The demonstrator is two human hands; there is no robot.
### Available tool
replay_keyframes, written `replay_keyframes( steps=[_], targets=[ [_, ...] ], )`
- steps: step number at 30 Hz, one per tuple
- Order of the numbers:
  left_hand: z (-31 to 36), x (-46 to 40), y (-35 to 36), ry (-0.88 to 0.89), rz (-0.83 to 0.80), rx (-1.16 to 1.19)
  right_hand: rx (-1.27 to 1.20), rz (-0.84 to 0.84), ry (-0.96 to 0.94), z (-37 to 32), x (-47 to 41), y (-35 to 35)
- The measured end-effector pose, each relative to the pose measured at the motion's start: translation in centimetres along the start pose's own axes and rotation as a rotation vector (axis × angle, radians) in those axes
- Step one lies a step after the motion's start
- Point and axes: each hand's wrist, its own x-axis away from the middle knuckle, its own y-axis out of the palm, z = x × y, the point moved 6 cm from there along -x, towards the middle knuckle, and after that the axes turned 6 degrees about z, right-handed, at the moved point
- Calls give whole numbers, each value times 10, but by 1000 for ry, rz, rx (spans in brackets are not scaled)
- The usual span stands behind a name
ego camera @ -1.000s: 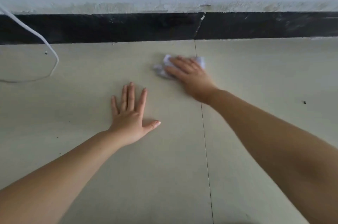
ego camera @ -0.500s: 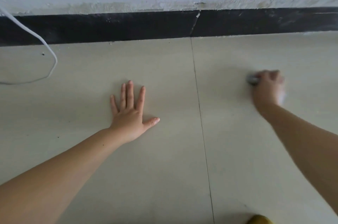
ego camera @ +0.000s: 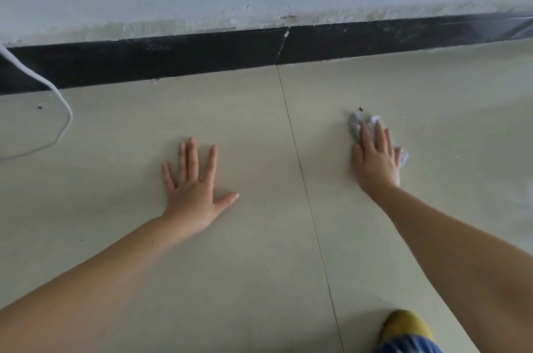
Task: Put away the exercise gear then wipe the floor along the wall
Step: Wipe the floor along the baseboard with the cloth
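A pale tiled floor (ego camera: 230, 280) runs up to a black skirting board (ego camera: 202, 55) under a white wall. My right hand (ego camera: 376, 159) lies flat with straight fingers on a small white cloth (ego camera: 356, 122), pressing it to the floor right of the tile joint. Bits of the cloth show above the fingertips and at the hand's right side. My left hand (ego camera: 193, 188) rests palm down on the floor left of the joint, fingers spread, holding nothing.
A white cable (ego camera: 62, 110) loops over the floor at the far left. Small dark specks (ego camera: 360, 108) lie just beyond the cloth, and another speck (ego camera: 39, 106) near the cable. A yellow shoe tip (ego camera: 403, 326) and a blue hem show at the bottom right.
My right hand has swept the cloth from near the joint by the skirting out to the right and a little back toward me. My left hand has stayed planted.
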Motion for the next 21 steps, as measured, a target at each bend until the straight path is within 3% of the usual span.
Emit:
replay_keyframes(
  steps=[2, 4, 7, 10, 13, 15, 16, 18, 21],
  targets=[
    [0, 0, 0, -1, -17, -2, -76, -32, 459, 40, 14, -12],
    [1, -1, 0, -5, -40, 5, -63, -49, 528, 19, 39, -5],
    [1, -1, -4, -13, -43, 37, -72, -80, 158, -79, 99, 28],
    [-2, -5, -10, -42, -74, 67, 3, -98, -468, -172, 193, 52],
    [-4, -7, -10, -78, -128, -6, 47, -294, -1015, -167, 239, 59],
    [0, -9, -10, -107, -147, -105, 81, -231, -1173, -111, 213, 53],
    [4, -10, -10, -129, -152, -153, 115, -151, -1141, -71, 189, 47],
    [12, -9, -12, -201, -96, -184, 134, -37, -846, 24, 128, 28],
    [46, -10, -10, -195, 102, -140, -7, 64, -45, 157, 58, -16]
  ],
)
